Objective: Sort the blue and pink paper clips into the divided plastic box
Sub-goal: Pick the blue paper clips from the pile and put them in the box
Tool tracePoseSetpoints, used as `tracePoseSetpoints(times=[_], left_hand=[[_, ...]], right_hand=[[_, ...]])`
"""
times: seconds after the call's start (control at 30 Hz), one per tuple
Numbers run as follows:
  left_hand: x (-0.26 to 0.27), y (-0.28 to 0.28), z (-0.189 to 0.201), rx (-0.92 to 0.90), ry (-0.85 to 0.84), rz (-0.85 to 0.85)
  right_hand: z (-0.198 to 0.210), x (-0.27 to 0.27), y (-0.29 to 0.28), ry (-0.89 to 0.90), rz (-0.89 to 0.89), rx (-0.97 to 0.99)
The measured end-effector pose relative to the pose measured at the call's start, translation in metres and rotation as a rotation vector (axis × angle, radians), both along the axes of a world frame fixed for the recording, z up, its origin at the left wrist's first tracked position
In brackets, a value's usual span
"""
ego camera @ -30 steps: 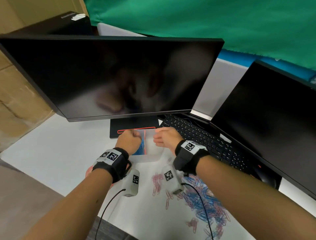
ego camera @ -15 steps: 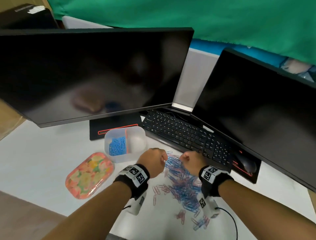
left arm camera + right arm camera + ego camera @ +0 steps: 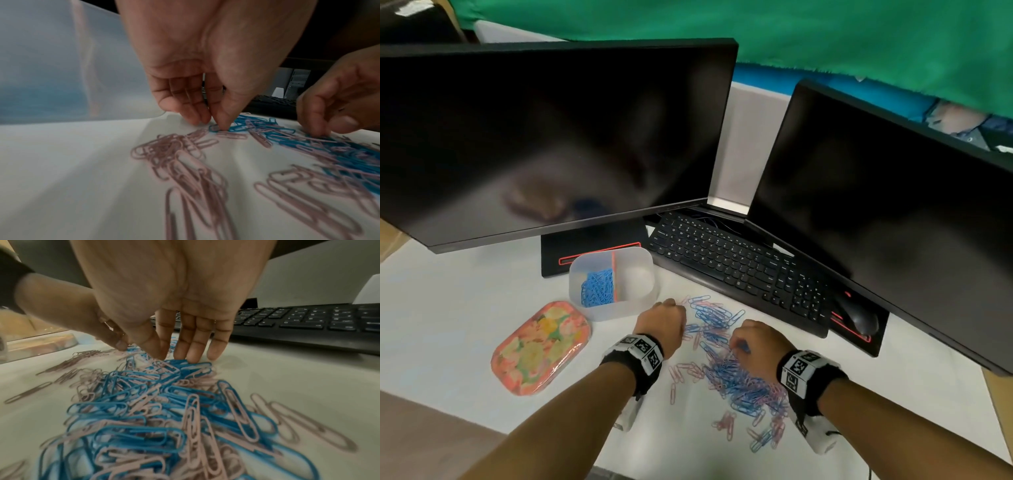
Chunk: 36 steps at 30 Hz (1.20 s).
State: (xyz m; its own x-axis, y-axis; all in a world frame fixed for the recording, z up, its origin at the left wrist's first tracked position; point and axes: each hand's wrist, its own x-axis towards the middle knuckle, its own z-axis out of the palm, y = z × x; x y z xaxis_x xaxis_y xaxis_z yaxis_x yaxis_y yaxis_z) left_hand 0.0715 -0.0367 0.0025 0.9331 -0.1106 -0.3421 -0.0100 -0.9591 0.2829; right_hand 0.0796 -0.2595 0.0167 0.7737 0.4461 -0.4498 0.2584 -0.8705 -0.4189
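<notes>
A mixed pile of blue and pink paper clips (image 3: 736, 377) lies on the white desk. The clear divided box (image 3: 619, 308) stands just to its far left; blue clips (image 3: 597, 287) fill its left compartment and the right one looks bare. My left hand (image 3: 664, 318) is at the pile's far left edge, thumb and forefinger pinching a blue clip (image 3: 213, 128) against the desk. My right hand (image 3: 753, 339) reaches down on the pile's right side, its straight fingertips (image 3: 193, 356) touching blue clips. A separate cluster of pink clips (image 3: 180, 155) lies nearer me.
A floral lid or tray (image 3: 541, 346) lies left of the box. A black keyboard (image 3: 739, 267) and mouse (image 3: 859, 318) sit right behind the pile. Two dark monitors (image 3: 551, 137) stand over the back of the desk. The desk's front edge is near my forearms.
Both hands have left the box and come back to the clip pile, dropping their fingertips onto it. The head view has swung right and down.
</notes>
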Motion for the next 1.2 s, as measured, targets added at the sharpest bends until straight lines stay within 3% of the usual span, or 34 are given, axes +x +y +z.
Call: tracePoseSetpoints(times=[0.23,0.37,0.5,0.63,0.77,1.0,1.2], left_hand=[[-0.009,0.013,0.003,-0.09,-0.012,0.171],[-0.014,0.023,0.005,-0.096,0.06,0.244],[-0.017,0.026,0.005,-0.017,0.196,0.194],[-0.011,0.02,0.006,-0.024,0.137,0.199],[0.002,0.009,0.004,-0.027,0.051,0.225],[0.011,-0.001,-0.003,0.04,0.091,0.202],[0.01,0.005,-0.003,-0.036,0.104,0.18]], right_hand=[[-0.003,0.013,0.013,-0.048,-0.017,0.032],[-0.006,0.018,0.022,-0.068,-0.055,0.037],[-0.01,0.025,0.024,-0.118,-0.159,-0.022],[-0.016,0.032,0.013,-0.159,-0.251,-0.091],[-0.026,0.03,0.006,-0.171,-0.175,-0.134],[-0.024,0.026,0.009,-0.228,-0.029,-0.099],[-0.023,0.024,0.013,-0.219,0.092,0.03]])
